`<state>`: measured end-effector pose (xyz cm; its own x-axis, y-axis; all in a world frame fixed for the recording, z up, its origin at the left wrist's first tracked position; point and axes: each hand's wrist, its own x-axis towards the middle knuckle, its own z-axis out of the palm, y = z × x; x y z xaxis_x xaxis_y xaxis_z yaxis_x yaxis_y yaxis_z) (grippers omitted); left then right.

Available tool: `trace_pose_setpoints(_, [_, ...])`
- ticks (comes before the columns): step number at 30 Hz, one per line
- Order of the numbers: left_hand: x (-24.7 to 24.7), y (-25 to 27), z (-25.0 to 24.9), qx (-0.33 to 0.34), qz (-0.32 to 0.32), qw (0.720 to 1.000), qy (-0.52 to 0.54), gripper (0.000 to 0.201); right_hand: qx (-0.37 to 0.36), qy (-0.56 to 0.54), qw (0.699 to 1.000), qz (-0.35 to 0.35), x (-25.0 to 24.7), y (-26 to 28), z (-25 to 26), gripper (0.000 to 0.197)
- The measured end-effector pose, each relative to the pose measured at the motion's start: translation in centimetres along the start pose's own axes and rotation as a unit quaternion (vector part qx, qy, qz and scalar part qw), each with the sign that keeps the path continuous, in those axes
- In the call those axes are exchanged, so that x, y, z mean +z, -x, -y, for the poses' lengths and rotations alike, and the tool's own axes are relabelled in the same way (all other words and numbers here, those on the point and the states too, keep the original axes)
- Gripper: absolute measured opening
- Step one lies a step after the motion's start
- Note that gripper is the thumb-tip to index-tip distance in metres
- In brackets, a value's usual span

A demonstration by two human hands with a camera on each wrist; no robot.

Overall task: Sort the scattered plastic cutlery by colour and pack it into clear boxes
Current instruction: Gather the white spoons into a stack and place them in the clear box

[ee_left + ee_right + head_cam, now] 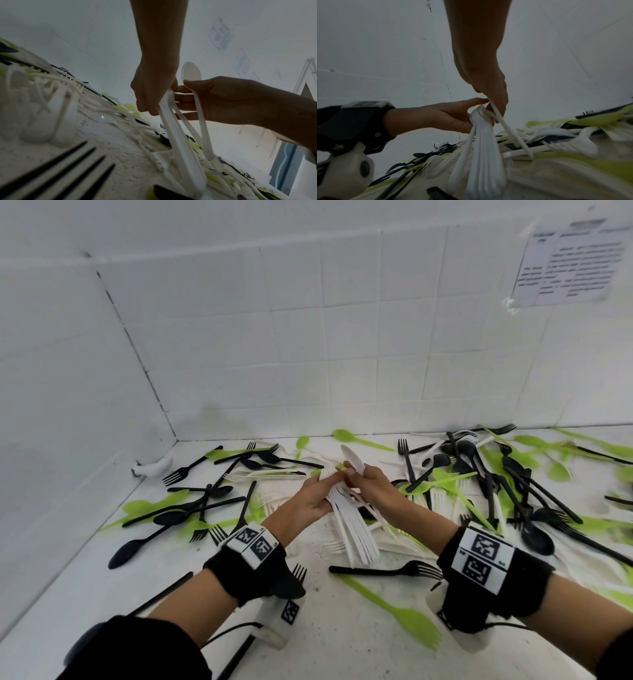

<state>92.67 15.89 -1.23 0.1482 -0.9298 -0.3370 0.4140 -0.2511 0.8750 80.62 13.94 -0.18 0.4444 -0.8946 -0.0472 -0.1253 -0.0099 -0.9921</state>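
Note:
In the head view my left hand (320, 491) grips a bundle of white cutlery (356, 539) by the head end, with the handles fanning down toward me. Right beside it, my right hand (363, 479) pinches a single white spoon (352, 457), bowl pointing up, its handle slanting down against the bundle. The left wrist view shows the left hand (152, 98) around the bundle (173, 132) and the spoon (191, 71) held by the right hand (223, 100). From the right wrist, the right hand (489, 97) meets the left hand (447, 116) at the bundle (483, 151). No clear box is in view.
Black, green and white forks and spoons lie scattered over the white counter (342, 645), thickest at the right. A black fork (387, 570) and a green fork (394, 607) lie just below my hands. Tiled walls close the left and back. A paper notice (568, 265) hangs top right.

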Motion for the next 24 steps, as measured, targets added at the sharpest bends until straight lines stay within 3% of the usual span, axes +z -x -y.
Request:
trace_pose_setpoints(5, [0.1,-0.2,-0.6,0.005,-0.03,0.999,0.018,0.009,-0.015,0.01,0.995,-0.096,-0.9,-0.4,0.1,0.024])
trace_pose_setpoints(10, [-0.5,-0.1,-0.6,0.018,-0.015,0.999,0.024,0.008,0.045,-0.006,0.994,-0.101,-2.5,-0.9,-0.4,0.018])
trace_pose_setpoints(15, [-0.6,0.0,-0.3,0.016,-0.011,1.0,0.016,0.006,0.096,-0.02,0.992,-0.082,-3.0,-1.1,-0.5,0.04])
trace_pose_setpoints(20, [-0.4,0.1,-0.3,0.013,-0.016,1.0,0.017,0.001,0.023,0.022,0.997,-0.075,-2.7,-0.3,-0.6,0.031])
trace_pose_setpoints(24, [-0.2,0.4,-0.5,0.018,-0.005,1.0,0.017,0.006,-0.049,0.212,0.975,-0.044,-2.3,0.5,-0.7,0.03])
